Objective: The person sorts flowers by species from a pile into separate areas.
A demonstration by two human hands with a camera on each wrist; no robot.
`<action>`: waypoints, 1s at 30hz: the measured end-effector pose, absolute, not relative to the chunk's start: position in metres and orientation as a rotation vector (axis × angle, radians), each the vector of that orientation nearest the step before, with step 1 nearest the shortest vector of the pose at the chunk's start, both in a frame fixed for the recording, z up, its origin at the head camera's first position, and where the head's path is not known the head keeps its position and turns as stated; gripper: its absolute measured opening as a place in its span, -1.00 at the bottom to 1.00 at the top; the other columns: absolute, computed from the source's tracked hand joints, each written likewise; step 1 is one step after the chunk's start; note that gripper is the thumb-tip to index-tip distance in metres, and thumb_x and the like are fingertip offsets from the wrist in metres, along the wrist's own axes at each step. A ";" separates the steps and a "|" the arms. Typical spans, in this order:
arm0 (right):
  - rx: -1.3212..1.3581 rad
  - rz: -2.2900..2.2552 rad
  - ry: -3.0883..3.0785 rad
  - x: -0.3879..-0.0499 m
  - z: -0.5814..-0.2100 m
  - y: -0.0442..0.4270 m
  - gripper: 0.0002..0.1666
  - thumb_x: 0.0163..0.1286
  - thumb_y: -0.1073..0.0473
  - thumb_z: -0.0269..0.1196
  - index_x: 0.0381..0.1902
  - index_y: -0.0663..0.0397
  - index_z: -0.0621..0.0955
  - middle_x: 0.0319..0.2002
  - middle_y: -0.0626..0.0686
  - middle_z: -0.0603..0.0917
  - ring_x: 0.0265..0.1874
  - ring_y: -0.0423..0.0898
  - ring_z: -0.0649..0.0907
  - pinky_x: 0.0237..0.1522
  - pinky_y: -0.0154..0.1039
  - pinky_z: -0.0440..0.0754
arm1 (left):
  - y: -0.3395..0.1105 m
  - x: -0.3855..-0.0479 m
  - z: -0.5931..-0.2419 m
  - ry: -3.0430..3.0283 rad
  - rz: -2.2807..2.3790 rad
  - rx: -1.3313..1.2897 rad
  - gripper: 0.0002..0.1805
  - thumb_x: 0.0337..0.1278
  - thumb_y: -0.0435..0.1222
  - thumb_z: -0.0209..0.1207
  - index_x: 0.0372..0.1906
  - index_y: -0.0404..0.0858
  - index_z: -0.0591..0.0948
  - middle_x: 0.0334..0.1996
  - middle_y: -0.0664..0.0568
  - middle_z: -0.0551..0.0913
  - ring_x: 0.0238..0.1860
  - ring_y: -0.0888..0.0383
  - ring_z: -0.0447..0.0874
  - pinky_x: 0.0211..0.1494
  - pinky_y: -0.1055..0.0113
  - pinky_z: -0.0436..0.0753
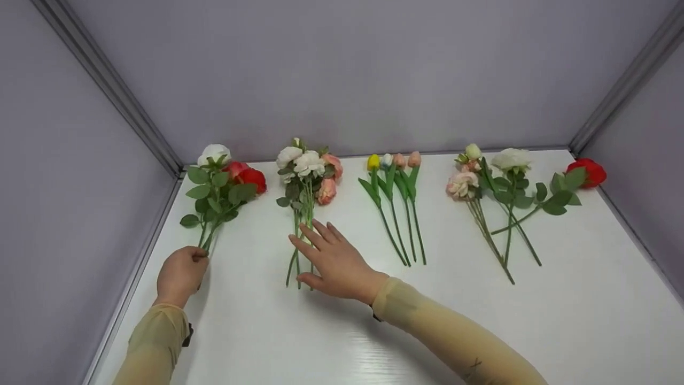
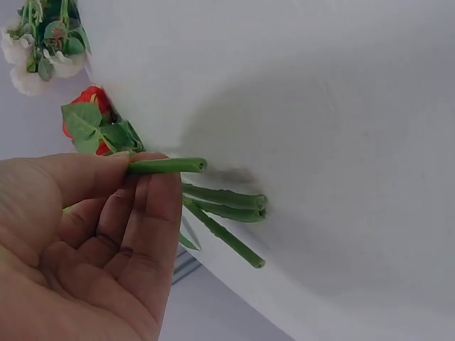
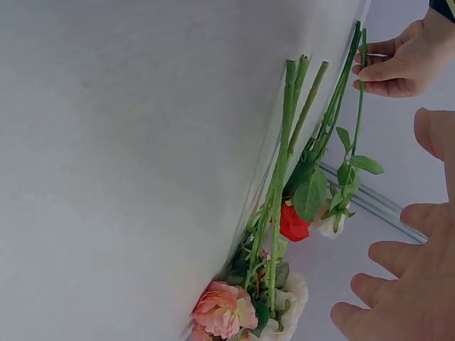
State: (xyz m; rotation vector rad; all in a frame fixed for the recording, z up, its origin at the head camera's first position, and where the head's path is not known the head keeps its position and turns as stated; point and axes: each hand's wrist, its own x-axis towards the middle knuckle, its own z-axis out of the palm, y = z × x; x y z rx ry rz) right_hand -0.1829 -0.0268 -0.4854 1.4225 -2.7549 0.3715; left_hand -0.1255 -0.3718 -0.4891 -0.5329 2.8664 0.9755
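Observation:
At the left, my left hand [image 1: 180,274] pinches a green stem [image 2: 170,165] between thumb and fingers. In the right wrist view, this stem leads to a white rose [image 3: 333,222]. Several other stems [image 2: 227,234] lie just beyond the fingers, below red roses [image 1: 252,179] and leaves. My right hand [image 1: 339,263] is spread over the lower stems of a bunch of white and pink flowers [image 1: 309,163]. From the right wrist, its fingers [image 3: 391,257] look straight and hold nothing; the bunch's stems [image 3: 290,106] appear apart from them.
Right of the bunch, several tulips [image 1: 399,161] lie side by side on the white table [image 1: 481,331]. Farther right are pale pink flowers [image 1: 463,184], a white rose [image 1: 512,159] and a red rose [image 1: 588,172], with crossing stems. Grey walls [image 1: 363,75] enclose the back and sides.

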 end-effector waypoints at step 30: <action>1.286 0.329 -2.889 -0.205 -0.502 0.011 -0.12 0.58 -0.35 0.02 0.66 -0.12 0.12 0.62 0.13 0.09 0.60 0.18 -0.02 0.57 0.14 -0.08 | -0.340 -0.135 -0.499 3.155 0.840 -0.345 -0.38 0.40 -0.22 0.24 0.41 -0.45 0.41 0.25 -0.45 0.40 0.25 -0.40 0.39 0.22 -0.27 0.47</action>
